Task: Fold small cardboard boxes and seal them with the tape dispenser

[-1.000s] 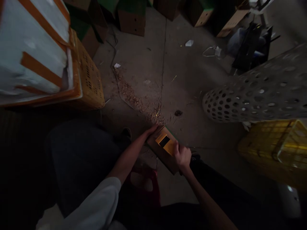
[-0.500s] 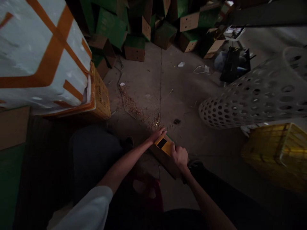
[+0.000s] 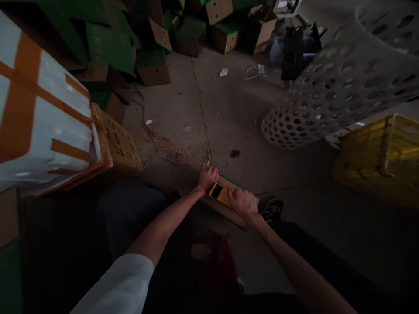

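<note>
A long, narrow cardboard box with green edges lies slantwise low in front of me, between my legs. My left hand is at its far left end, fingers bent over the edge, holding it. On the box's upper face rests a yellow tool with a dark rectangular window; its exact kind is unclear in the dim light. My right hand is closed around the near right end of this tool, hiding its handle. The tool's dark end almost meets my left hand.
Green and brown cartons are heaped at the back. Left stands a taped white foam box in an orange crate. A perforated grey basket and a yellow crate are right. Brown bits litter the floor. A red stool is below.
My view has turned, so the surroundings shift leftward. The box now lies at a shallower slant. My left hand's fingers are more bent, and my right hand still grips the yellow tool.
</note>
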`<state>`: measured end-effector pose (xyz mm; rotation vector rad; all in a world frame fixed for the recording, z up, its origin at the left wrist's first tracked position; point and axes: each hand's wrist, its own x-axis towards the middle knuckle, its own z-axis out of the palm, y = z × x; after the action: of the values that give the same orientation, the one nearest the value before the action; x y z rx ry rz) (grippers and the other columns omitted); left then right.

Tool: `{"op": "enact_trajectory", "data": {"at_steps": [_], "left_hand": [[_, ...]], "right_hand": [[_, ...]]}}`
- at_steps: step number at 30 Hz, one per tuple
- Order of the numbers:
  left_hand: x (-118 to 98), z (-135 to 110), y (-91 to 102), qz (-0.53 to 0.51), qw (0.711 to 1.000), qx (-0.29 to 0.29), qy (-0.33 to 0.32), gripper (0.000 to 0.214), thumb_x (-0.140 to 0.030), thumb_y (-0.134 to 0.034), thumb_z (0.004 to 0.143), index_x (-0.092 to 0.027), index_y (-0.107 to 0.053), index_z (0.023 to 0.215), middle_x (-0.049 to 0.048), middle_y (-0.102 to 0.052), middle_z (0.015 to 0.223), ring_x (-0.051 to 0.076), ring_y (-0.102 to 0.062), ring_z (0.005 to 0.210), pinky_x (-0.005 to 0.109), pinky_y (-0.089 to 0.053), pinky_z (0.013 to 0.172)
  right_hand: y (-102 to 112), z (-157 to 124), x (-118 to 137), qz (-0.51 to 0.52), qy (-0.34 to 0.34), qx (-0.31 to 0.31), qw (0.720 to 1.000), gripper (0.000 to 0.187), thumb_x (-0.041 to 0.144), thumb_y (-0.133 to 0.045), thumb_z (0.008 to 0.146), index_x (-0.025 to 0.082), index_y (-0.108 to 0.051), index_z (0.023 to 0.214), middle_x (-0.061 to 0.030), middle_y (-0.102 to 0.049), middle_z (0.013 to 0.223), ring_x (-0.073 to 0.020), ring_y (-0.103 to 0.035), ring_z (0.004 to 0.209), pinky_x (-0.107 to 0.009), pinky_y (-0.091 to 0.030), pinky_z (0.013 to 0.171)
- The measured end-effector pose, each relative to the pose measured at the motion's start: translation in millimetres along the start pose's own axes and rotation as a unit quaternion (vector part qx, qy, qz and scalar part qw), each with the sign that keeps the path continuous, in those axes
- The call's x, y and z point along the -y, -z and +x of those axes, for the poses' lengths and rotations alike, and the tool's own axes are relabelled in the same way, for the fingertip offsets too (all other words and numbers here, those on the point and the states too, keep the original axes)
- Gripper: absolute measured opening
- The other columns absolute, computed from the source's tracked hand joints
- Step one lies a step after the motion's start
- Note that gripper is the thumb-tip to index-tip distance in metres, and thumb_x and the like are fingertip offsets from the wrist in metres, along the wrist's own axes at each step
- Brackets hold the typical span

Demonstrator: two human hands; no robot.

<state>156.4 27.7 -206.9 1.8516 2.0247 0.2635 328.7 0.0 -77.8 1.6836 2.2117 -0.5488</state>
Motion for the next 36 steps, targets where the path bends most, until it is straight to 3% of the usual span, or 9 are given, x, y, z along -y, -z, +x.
{"op": "enact_trajectory", "data": {"at_steps": [6,11,15,19,22,24,31,36], "left_hand": [[-3.7,-3.7,2.8,0.023,1.0,-0.016,0.008,0.05,-0.033,-0.019,0.104,-0.016,-0.065,0.112,0.0174,-0.065,0.114,0.03,-0.063,0.105,0.039,-0.048,0.085],[-18.4,-8.4,0.8,0.009,0.999,-0.033,-0.031,0.045,-0.021,-0.024,0.101,-0.013,-0.058,0.129,0.0226,-0.058,0.131,0.035,-0.055,0.123,0.05,-0.04,0.105],[-35.5,-13.9,-4.5,-0.074,0.993,-0.039,-0.081,0.048,-0.011,-0.03,0.096,-0.018,-0.051,0.138,0.0155,-0.054,0.14,0.025,-0.054,0.126,0.038,-0.043,0.107],[-43.3,-13.8,-9.8,-0.161,0.982,-0.077,-0.066,0.048,-0.003,-0.032,0.09,-0.02,-0.056,0.128,0.0109,-0.061,0.129,0.018,-0.057,0.121,0.031,-0.045,0.105],[-45.9,-8.8,-16.1,-0.084,0.992,-0.053,-0.079,0.036,-0.018,-0.031,0.1,-0.019,-0.063,0.117,0.0117,-0.068,0.114,0.022,-0.061,0.111,0.037,-0.043,0.105],[-46.6,-5.1,-21.1,-0.017,0.995,-0.042,-0.085,0.04,-0.026,-0.027,0.103,-0.018,-0.066,0.11,0.0136,-0.069,0.108,0.024,-0.062,0.108,0.04,-0.041,0.105],[-44.0,-0.6,-27.2,0.08,0.993,-0.046,-0.072,0.046,-0.028,-0.027,0.104,-0.017,-0.071,0.097,0.0141,-0.069,0.102,0.024,-0.062,0.103,0.038,-0.043,0.093],[-47.1,-3.5,-25.4,0.105,0.989,-0.073,-0.073,0.043,-0.027,-0.031,0.103,-0.017,-0.071,0.092,0.0112,-0.07,0.1,0.023,-0.062,0.099,0.034,-0.043,0.087]], "right_hand": [[-3.2,-13.9,-29.5,-0.023,0.0,0.005,1.0,0.06,0.047,-0.027,0.105,0.015,-0.075,0.09,-0.0212,-0.074,0.091,-0.0297,-0.072,0.086,-0.037,-0.049,0.074],[-15.5,-22.9,-44.8,-0.012,-0.007,-0.003,1.0,0.057,0.047,-0.028,0.105,0.016,-0.075,0.093,-0.0185,-0.075,0.092,-0.0272,-0.072,0.085,-0.035,-0.047,0.073],[-19.9,-30.4,-50.6,0.012,-0.022,-0.03,0.999,0.06,0.047,-0.026,0.105,0.015,-0.075,0.091,-0.0191,-0.074,0.092,-0.0266,-0.071,0.084,-0.034,-0.046,0.072],[-16.7,-35.7,-52.8,0.023,-0.034,-0.036,0.999,0.065,0.049,-0.024,0.104,0.013,-0.076,0.09,-0.0201,-0.074,0.09,-0.0282,-0.071,0.085,-0.034,-0.047,0.071],[-13.7,-34.3,-49.2,0.022,-0.03,-0.028,0.999,0.066,0.05,-0.024,0.104,0.012,-0.077,0.093,-0.0205,-0.075,0.093,-0.0292,-0.072,0.086,-0.035,-0.048,0.073],[-13.1,-31.1,-46.2,0.025,-0.021,-0.024,0.999,0.067,0.052,-0.024,0.104,0.012,-0.077,0.095,-0.0209,-0.074,0.095,-0.0287,-0.072,0.088,-0.035,-0.049,0.075],[-11.6,-28.0,-46.2,0.034,-0.002,-0.003,0.999,0.071,0.061,-0.026,0.102,0.012,-0.077,0.096,-0.0195,-0.075,0.096,-0.0282,-0.073,0.089,-0.032,-0.049,0.077],[-11.3,-41.3,-69.5,0.035,0.01,0.019,0.999,0.072,0.063,-0.024,0.101,0.013,-0.075,0.096,-0.0195,-0.075,0.094,-0.0291,-0.073,0.088,-0.033,-0.05,0.075]]}}
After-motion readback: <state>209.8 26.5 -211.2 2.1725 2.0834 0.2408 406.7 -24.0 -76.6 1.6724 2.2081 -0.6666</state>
